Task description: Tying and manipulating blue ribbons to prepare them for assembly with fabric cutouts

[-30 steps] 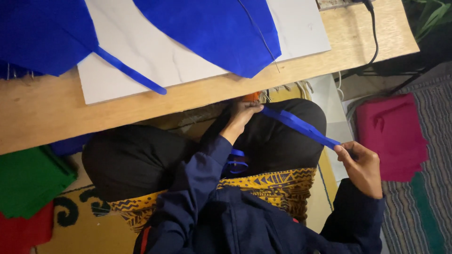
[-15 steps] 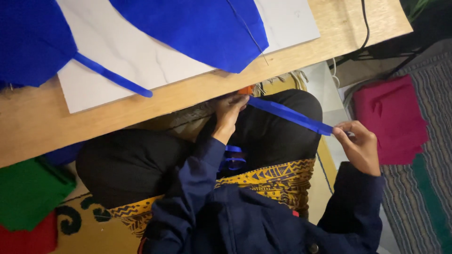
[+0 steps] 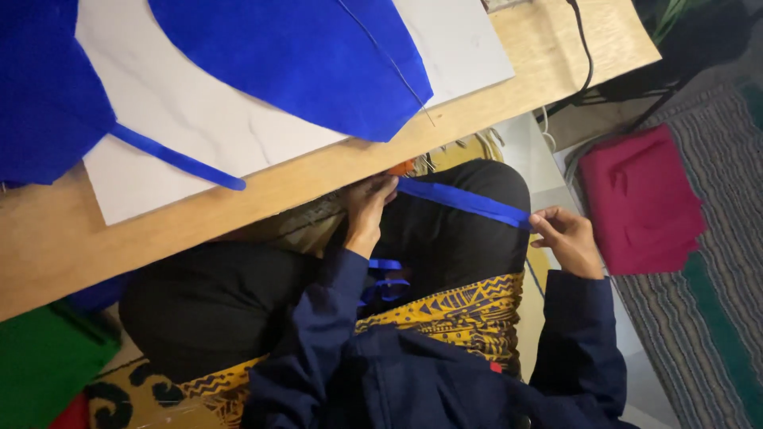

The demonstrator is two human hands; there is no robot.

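Observation:
A blue fabric strip is stretched taut across my lap between both hands. My left hand pinches one end of it just under the table edge, beside a small orange object. The other end is pinched in my right hand, out past my right knee. More of the blue strip lies bunched on my lap over black trousers and a yellow patterned cloth.
A wooden table above my lap carries a white board, large blue fabric pieces and another blue strip. Folded red cloth lies on a striped rug at right. Green cloth sits at lower left.
The view shifted slightly. My right hand drew in a little toward my knee while both hands kept hold of the blue strip.

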